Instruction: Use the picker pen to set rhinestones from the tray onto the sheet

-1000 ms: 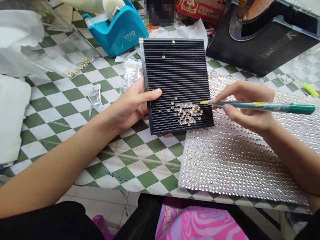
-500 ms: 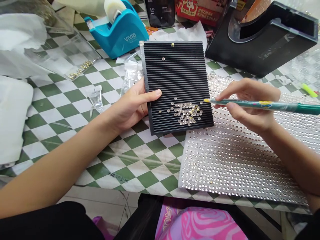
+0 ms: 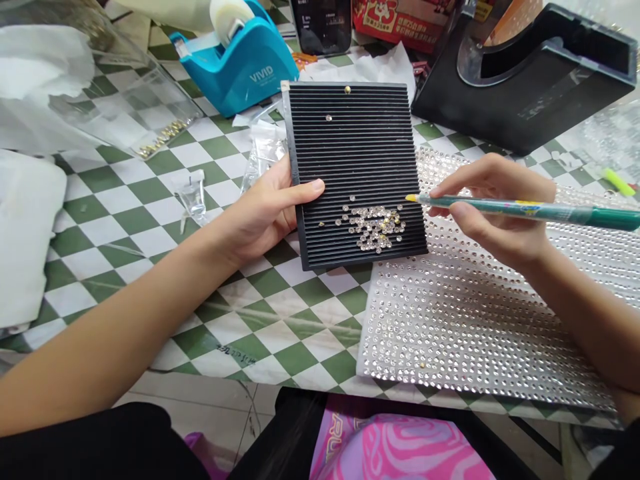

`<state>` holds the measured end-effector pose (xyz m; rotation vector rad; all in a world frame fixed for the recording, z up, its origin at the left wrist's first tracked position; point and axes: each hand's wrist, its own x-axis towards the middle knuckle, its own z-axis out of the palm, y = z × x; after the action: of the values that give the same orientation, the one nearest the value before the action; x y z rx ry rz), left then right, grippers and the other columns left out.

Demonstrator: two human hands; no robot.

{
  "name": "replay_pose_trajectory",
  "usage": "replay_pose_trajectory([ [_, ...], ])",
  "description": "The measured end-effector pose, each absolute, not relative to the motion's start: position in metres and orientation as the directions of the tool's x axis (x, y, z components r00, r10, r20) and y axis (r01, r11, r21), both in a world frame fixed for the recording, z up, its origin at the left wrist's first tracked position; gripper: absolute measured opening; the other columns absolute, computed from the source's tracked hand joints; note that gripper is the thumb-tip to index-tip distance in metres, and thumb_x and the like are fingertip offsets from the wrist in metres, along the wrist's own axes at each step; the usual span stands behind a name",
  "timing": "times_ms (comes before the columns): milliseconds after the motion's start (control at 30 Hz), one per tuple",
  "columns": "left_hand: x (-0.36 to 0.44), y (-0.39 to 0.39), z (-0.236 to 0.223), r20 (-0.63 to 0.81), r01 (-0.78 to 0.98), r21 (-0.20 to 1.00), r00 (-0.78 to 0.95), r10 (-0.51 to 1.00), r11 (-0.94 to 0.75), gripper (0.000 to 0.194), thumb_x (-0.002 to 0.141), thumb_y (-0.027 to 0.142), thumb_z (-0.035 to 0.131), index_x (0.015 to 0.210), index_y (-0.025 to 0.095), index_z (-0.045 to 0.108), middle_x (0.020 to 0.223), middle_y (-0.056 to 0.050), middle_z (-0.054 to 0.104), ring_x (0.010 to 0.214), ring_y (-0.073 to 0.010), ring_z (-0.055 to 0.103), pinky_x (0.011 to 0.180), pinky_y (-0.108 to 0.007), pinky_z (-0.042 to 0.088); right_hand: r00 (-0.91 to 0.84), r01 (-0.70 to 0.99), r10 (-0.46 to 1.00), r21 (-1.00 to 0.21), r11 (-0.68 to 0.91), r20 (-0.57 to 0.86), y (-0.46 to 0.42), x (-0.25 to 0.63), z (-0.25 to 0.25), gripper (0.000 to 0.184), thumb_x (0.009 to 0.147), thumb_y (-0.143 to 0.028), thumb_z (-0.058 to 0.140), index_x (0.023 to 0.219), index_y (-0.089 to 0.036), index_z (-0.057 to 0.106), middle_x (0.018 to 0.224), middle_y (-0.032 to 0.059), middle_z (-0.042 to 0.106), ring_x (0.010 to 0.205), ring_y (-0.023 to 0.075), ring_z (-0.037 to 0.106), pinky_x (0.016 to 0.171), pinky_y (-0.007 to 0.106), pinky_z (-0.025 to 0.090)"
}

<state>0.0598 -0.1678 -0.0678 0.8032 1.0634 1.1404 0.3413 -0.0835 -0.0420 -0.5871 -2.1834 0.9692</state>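
My left hand (image 3: 270, 217) grips a black ridged tray (image 3: 365, 160) by its left side, thumb on top and fingers underneath. Loose rhinestones (image 3: 375, 227), clear with some gold ones, lie in a cluster on its lower part, and a few single stones sit higher up. Between thumb and fingers, my right hand (image 3: 500, 207) pinches a green pen-shaped tool (image 3: 565, 212) with a yellow tip. That tip is over the tray's right edge, just above the cluster; whether it touches a stone I cannot tell. Below my right hand lies a white sheet (image 3: 480, 333) covered in rows of rhinestones.
A blue tape dispenser (image 3: 245, 63) and a black dispenser (image 3: 530, 80) stand behind the tray, with a phone (image 3: 323, 27) between them. To the left are a clear box (image 3: 160, 100) holding gold pieces and a small plastic bag (image 3: 193, 197). Everything rests on a checkered tablecloth (image 3: 265, 320).
The yellow tip has shifted slightly left and up along with my right hand. The tray in my left hand has barely moved.
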Motion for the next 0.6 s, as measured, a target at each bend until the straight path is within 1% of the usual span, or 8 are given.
replay_pose_trajectory([
  [67,0.060,-0.168,-0.068,-0.251,-0.309,0.915,0.064,0.966,0.258,0.061,0.083,0.031,0.083,0.136,0.017,0.056,0.147,-0.009,0.066,0.132,-0.0361,0.062,0.087,-0.036,0.062,-0.650,0.127,0.653,-0.791,0.598,0.389,-0.085,0.339,-0.042,0.015,0.091,-0.024,0.071,0.105,-0.028,0.074,0.097,0.0011,0.075,0.075,0.0150,0.070,0.064,0.031,0.058],
  [167,0.059,-0.168,-0.069,-0.245,-0.325,0.910,0.076,0.967,0.256,0.062,0.085,0.029,0.083,0.138,0.016,0.055,0.148,-0.010,0.065,0.132,-0.0363,0.062,0.087,-0.036,0.062,-0.623,0.112,0.674,-0.808,0.579,0.397,-0.085,0.335,-0.039,0.022,0.088,-0.023,0.076,0.109,-0.031,0.072,0.100,0.0017,0.073,0.074,0.0153,0.072,0.064,0.031,0.060],
  [200,0.059,-0.168,-0.069,-0.239,-0.332,0.909,0.083,0.967,0.253,0.061,0.086,0.028,0.082,0.139,0.015,0.054,0.148,-0.011,0.065,0.133,-0.0360,0.062,0.088,-0.036,0.062,-0.628,0.094,0.661,-0.804,0.588,0.410,-0.085,0.334,-0.037,0.022,0.088,-0.023,0.075,0.108,-0.031,0.072,0.099,0.0017,0.073,0.076,0.0161,0.072,0.067,0.032,0.061],
  [267,0.058,-0.168,-0.069,-0.230,-0.339,0.907,0.094,0.969,0.248,0.061,0.087,0.027,0.081,0.140,0.015,0.054,0.150,-0.011,0.063,0.135,-0.0357,0.061,0.091,-0.036,0.062,-0.682,0.078,0.602,-0.777,0.624,0.415,-0.085,0.333,-0.033,0.020,0.090,-0.023,0.072,0.109,-0.032,0.074,0.101,0.0028,0.074,0.087,0.0191,0.073,0.079,0.036,0.062],
  [333,0.058,-0.167,-0.068,-0.239,-0.328,0.909,0.091,0.967,0.256,0.062,0.087,0.026,0.080,0.142,0.016,0.054,0.152,-0.010,0.062,0.136,-0.0362,0.060,0.091,-0.036,0.062,-0.757,0.095,0.534,-0.746,0.660,0.376,-0.086,0.334,-0.029,0.022,0.094,-0.024,0.065,0.112,-0.032,0.075,0.107,0.0038,0.075,0.098,0.0220,0.072,0.090,0.041,0.061],
  [400,0.057,-0.167,-0.068,-0.252,-0.319,0.910,0.083,0.964,0.265,0.064,0.085,0.028,0.080,0.143,0.017,0.054,0.152,-0.010,0.062,0.136,-0.0371,0.059,0.090,-0.036,0.062,-0.795,0.114,0.506,-0.736,0.667,0.335,-0.088,0.335,-0.027,0.028,0.096,-0.023,0.061,0.119,-0.033,0.075,0.114,0.0036,0.076,0.105,0.0238,0.071,0.097,0.044,0.059],
  [500,0.059,-0.168,-0.067,-0.247,-0.322,0.911,0.075,0.966,0.258,0.068,0.084,0.030,0.082,0.144,0.015,0.054,0.151,-0.011,0.063,0.136,-0.0379,0.059,0.091,-0.037,0.063,-0.774,0.078,0.524,-0.768,0.636,0.356,-0.093,0.335,-0.028,0.036,0.095,-0.022,0.063,0.128,-0.035,0.071,0.119,0.0022,0.075,0.106,0.0231,0.072,0.096,0.043,0.060],
  [600,0.063,-0.171,-0.068,-0.239,-0.336,0.906,0.091,0.967,0.256,0.067,0.084,0.028,0.082,0.143,0.015,0.054,0.149,-0.011,0.064,0.138,-0.0382,0.058,0.098,-0.040,0.062,-0.758,0.106,0.539,-0.745,0.658,0.368,-0.098,0.333,-0.030,0.032,0.093,-0.020,0.066,0.122,-0.032,0.073,0.108,0.0013,0.077,0.095,0.0194,0.071,0.086,0.038,0.060],
])
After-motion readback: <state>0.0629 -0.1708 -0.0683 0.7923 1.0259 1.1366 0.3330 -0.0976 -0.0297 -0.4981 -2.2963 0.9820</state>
